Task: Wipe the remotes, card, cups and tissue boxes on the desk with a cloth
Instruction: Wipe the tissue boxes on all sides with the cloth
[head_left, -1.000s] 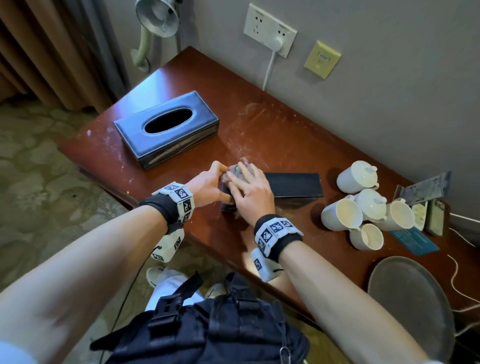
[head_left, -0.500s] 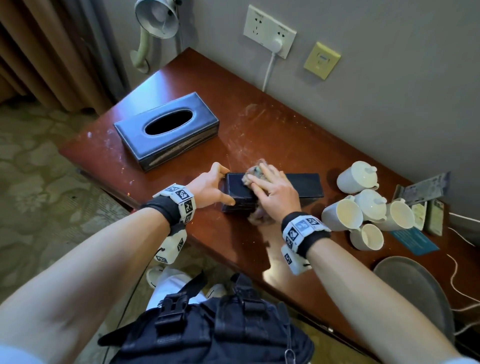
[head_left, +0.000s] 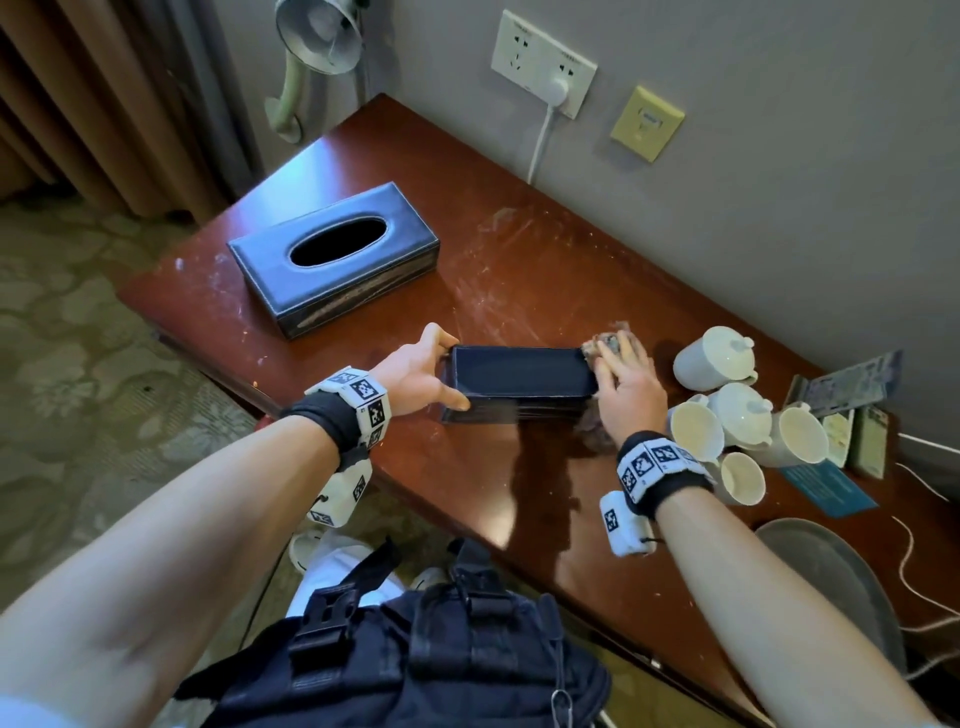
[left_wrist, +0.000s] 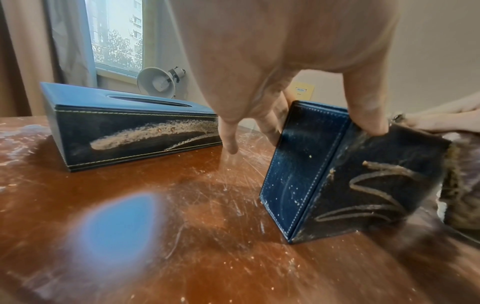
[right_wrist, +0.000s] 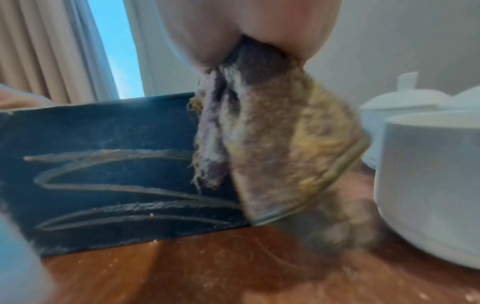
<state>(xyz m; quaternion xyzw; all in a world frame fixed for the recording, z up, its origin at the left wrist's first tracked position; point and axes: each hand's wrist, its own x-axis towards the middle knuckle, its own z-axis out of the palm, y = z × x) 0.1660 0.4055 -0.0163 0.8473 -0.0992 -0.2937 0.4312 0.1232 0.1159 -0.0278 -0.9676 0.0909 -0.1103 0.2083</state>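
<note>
From the head view, the left hand (head_left: 415, 376) is gripping the left end of the near tissue box (head_left: 522, 371), thumb curled along its front edge and fingers wrapped behind the far edge, while the right hand (head_left: 626, 387) is lying flat at the box's right end with its fingers stretched out close together, pressing a grubby cloth (head_left: 605, 343) against that end. The box is sitting near the front edge of the desk (head_left: 519, 270), its plain top showing no opening. A second tissue box (head_left: 335, 257) is lying well apart toward the left rear corner, its oval slot dark, and nothing is showing inside. Just to the right of the right hand a cluster of white cups (head_left: 727, 415) is resting on the desk; three are lying tipped with pale, bare insides facing the camera, and two are wearing lids. From the left wrist view, the thumb (left_wrist: 363, 107) is pressing on the upper corner of the near tissue box (left_wrist: 345, 181), the fingers (left_wrist: 230, 133) are reaching down behind it toward the scratched desk (left_wrist: 182, 226), and the second tissue box (left_wrist: 135, 127) is sitting beyond, streaked with pale smears. From the right wrist view, the cloth (right_wrist: 275, 144) is hanging pinched under the palm of the right hand (right_wrist: 246, 24) against the box's end, the near tissue box (right_wrist: 109, 168) is showing looping smear marks, and a cup (right_wrist: 428, 181) is standing just beside it; the fingers themselves are hidden here.
</note>
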